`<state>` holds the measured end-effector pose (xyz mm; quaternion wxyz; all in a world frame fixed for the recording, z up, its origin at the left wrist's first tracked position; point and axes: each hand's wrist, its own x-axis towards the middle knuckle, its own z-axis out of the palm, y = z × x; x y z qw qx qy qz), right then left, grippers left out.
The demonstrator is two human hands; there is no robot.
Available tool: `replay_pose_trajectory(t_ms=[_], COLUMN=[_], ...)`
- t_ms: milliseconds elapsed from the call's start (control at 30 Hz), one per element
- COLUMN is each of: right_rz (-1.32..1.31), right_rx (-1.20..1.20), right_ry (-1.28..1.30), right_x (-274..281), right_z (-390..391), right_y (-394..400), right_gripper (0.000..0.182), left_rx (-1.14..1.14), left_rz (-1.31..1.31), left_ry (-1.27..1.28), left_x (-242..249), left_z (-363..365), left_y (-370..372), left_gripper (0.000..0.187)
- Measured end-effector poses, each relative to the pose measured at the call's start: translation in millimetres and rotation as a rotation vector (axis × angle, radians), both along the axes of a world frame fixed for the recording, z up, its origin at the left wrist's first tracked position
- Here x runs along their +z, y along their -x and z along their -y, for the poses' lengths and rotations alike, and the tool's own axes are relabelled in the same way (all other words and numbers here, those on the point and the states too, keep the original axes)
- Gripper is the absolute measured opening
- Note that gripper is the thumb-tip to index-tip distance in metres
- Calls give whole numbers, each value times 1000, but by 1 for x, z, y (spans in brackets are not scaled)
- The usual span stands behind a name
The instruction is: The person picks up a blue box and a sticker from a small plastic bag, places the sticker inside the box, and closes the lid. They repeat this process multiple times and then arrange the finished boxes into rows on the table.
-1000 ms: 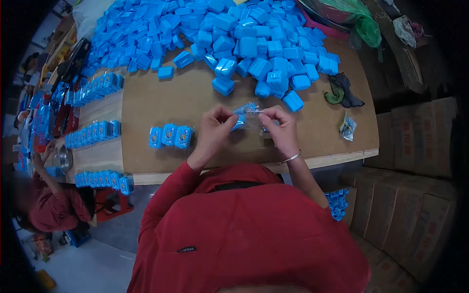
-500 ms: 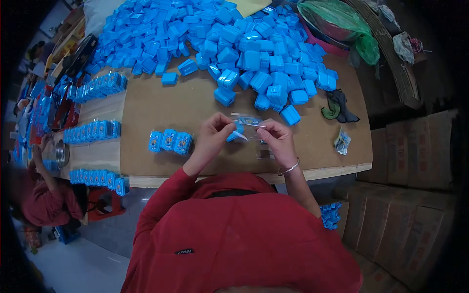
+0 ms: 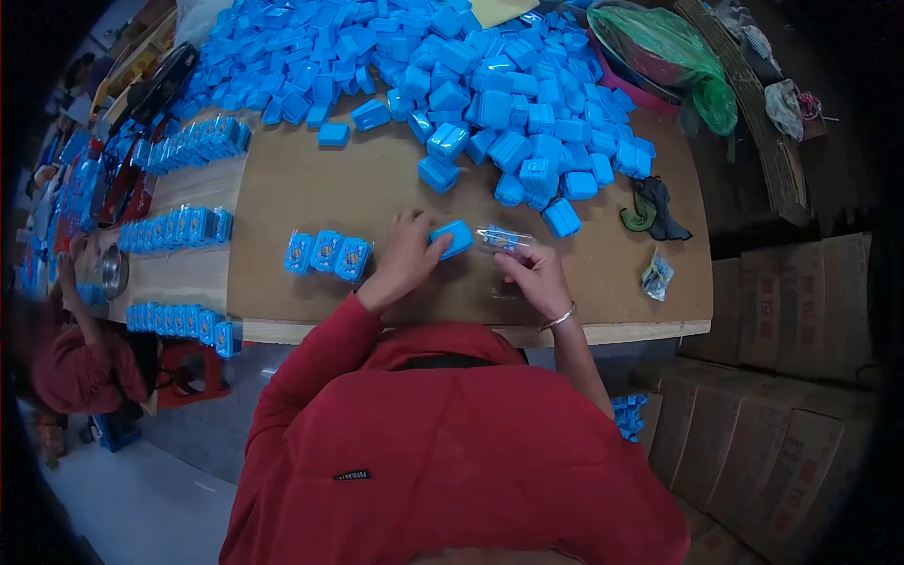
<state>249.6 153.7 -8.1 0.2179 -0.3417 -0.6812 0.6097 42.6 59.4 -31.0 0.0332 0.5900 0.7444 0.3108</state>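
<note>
My left hand (image 3: 408, 256) is over the brown board, its thumb and fingers apart at the left end of a blue box (image 3: 453, 239). Whether the fingertips touch the box is unclear. To the right, my right hand (image 3: 539, 279) pinches a clear plastic bag (image 3: 502, 238) with a small printed piece showing in it. Left of my left hand, three blue boxes with printed fronts (image 3: 326, 252) stand side by side. Beyond both hands lies a large heap of plain blue boxes (image 3: 452, 89).
Rows of packed blue boxes (image 3: 177, 229) line the left. A dark cloth (image 3: 665, 211) and a small clear packet (image 3: 657, 275) lie at right. Cartons (image 3: 800, 306) stand beyond the table's right edge. Another person (image 3: 83, 363) sits at far left.
My left hand has left the plastic and moved down to the blue box, its fingers spreading. My right hand keeps the bag, now lying flatter. The white strip between the hands no longer shows.
</note>
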Motion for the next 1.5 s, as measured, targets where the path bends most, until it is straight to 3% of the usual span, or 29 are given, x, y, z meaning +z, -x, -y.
replay_pose_trajectory(t_ms=[100,200,300,400,600,1000,1100,1200,1300,1333,1500], right_rz=[127,119,52,48,-250,-361,-268,-157,67,50,95], right_rx=[124,134,127,43,8,16,21,-5,-104,-138,-81], right_ry=[-278,-312,-178,39,378,340,222,-113,-623,-752,-952], right_x=[-11,-18,-14,6,16,15,23,29,47,47,46], right_z=[-2,2,2,8,3,10,16,20,26,27,37], right_y=[-4,-5,-3,0,5,17,21,26,36,42,55], right_gripper=[16,15,15,21,26,22,28,56,86,105,110], left_rx=[-121,-59,-113,-152,-228,-332,-417,-351,-280,-265,-274], left_rz=[180,532,1053,1200,1316,1318,1346,1384,1478,1514,1546], left_ry=[81,215,182,142,141,99,87,39,-46,-41,-7], left_x=[-7,4,8,13,29,50,60,54,41,41,53], left_z=[4,6,6,8,14,16,16,15,12,12,8], left_y=[0,-5,-2,-1,3,0,-5,-4,-5,-7,-16], left_gripper=[32,33,34,33,29,38,45,50,52,54,59])
